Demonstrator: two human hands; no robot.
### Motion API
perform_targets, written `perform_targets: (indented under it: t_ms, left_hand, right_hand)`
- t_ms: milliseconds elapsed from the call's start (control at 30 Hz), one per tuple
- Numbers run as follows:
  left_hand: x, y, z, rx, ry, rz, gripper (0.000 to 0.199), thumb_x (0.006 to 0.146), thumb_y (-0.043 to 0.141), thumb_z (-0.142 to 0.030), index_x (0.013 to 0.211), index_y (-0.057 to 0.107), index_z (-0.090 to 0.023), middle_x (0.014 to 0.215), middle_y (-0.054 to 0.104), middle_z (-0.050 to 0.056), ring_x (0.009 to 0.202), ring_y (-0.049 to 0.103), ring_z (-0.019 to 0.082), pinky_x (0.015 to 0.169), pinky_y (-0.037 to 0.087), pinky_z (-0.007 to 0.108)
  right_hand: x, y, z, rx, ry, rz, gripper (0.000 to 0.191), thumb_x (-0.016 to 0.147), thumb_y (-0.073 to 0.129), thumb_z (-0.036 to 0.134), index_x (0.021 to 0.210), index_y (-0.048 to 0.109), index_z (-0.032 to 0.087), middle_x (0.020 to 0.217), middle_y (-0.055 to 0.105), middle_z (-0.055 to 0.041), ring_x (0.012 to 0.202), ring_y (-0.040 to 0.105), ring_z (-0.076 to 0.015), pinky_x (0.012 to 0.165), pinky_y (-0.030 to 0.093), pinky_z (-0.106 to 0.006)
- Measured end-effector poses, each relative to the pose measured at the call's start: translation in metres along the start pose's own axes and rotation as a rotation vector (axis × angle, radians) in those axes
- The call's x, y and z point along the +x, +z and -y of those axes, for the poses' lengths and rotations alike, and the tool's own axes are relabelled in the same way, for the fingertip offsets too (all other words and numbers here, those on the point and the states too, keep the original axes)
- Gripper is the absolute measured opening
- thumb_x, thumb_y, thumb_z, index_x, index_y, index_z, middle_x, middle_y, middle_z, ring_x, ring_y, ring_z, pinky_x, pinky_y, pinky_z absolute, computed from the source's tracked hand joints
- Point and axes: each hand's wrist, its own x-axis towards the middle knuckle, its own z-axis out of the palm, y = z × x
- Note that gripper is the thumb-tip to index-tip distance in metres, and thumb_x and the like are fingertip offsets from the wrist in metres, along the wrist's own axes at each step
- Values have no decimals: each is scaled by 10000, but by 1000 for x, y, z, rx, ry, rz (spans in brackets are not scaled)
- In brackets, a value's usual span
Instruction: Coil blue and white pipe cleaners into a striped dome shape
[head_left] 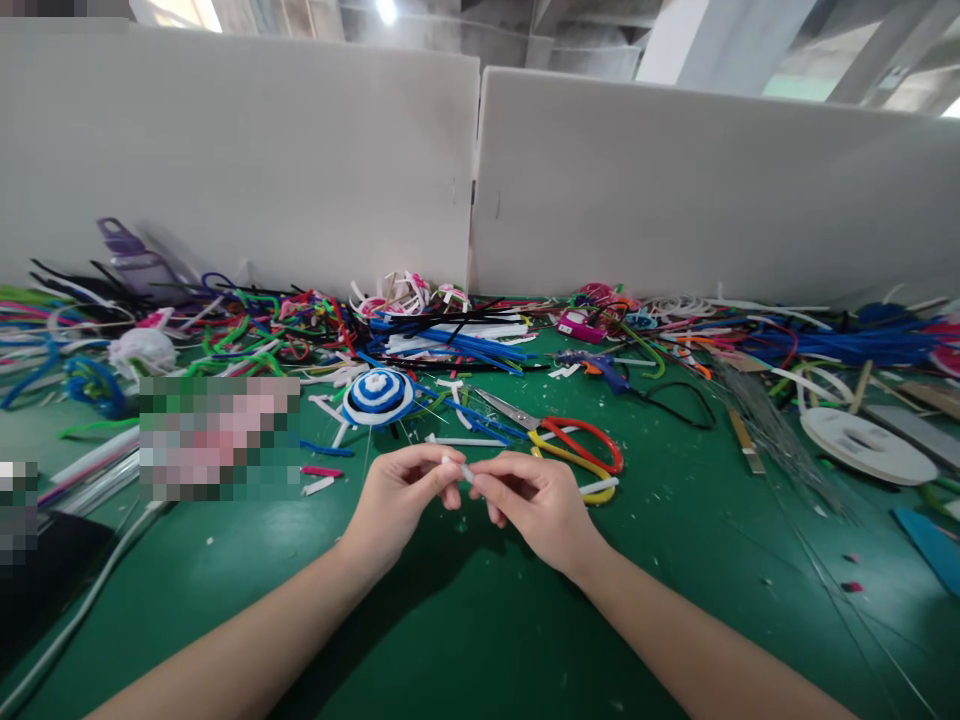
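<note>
Close together above the green table, my left hand (405, 492) and my right hand (541, 503) pinch a short white pipe cleaner (466, 472) between thumbs and fingertips. Most of it is hidden by the fingers. A white strip (600, 486) shows past my right hand; whether it belongs to the held piece I cannot tell. Just beyond my right hand lie scissors (581, 440) with one red and one yellow handle, blades apart. Beyond my left hand sits a coiled blue and white pipe-cleaner piece (379, 397) with white strips sticking out beneath it.
Bundles of blue pipe cleaners (480, 345) and mixed scraps line the grey partition (300, 160). A blue glue gun (604, 370) with a black cord lies behind the scissors. A white spool (866, 445) and clear wires are at right; a purple bottle (139, 260) and white cable (82, 605) at left.
</note>
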Motion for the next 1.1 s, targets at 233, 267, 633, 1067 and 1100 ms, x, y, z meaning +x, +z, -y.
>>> perform_targets:
  t_ms: [233, 267, 633, 1067, 1100]
  left_hand:
    - [1, 0, -2, 38, 28, -12, 100, 754, 663, -275, 752, 685, -177, 537, 620, -31, 511, 567, 91, 542, 461, 217]
    - [1, 0, -2, 23, 18, -7, 105, 755, 663, -277, 776, 687, -176, 554, 630, -27, 520, 575, 95, 544, 466, 220]
    - [-2, 3, -8, 112, -22, -41, 155, 765, 645, -308, 784, 619, -157, 636, 657, -8, 516, 604, 100, 517, 480, 209]
    - [-7, 6, -9, 209, 88, -183, 122, 803, 602, -291, 857, 581, -184, 553, 616, -44, 530, 625, 115, 551, 493, 215]
    - [-7, 6, -10, 193, 87, -170, 124, 800, 606, -292, 851, 586, -181, 557, 619, -41, 527, 623, 115, 550, 493, 218]
  right_hand:
    - [1, 0, 0, -201, 60, -38, 151, 803, 609, 307, 815, 669, 169, 524, 568, 24, 441, 499, -85, 402, 401, -190]
    - [1, -1, -1, -252, 29, -58, 138, 804, 605, 296, 797, 661, 170, 523, 557, 25, 443, 485, -85, 401, 386, -193]
    - [2, -7, -5, -731, -365, -220, 179, 821, 575, 242, 993, 561, 196, 993, 551, -83, 806, 564, -164, 626, 502, -274]
    - [-3, -1, -6, -716, -512, -124, 45, 846, 543, 144, 863, 569, 177, 751, 610, -26, 650, 562, -113, 562, 432, -221]
    - [-2, -1, -5, -687, -485, -110, 63, 857, 528, 154, 863, 587, 174, 731, 607, -24, 627, 553, -112, 562, 429, -227]
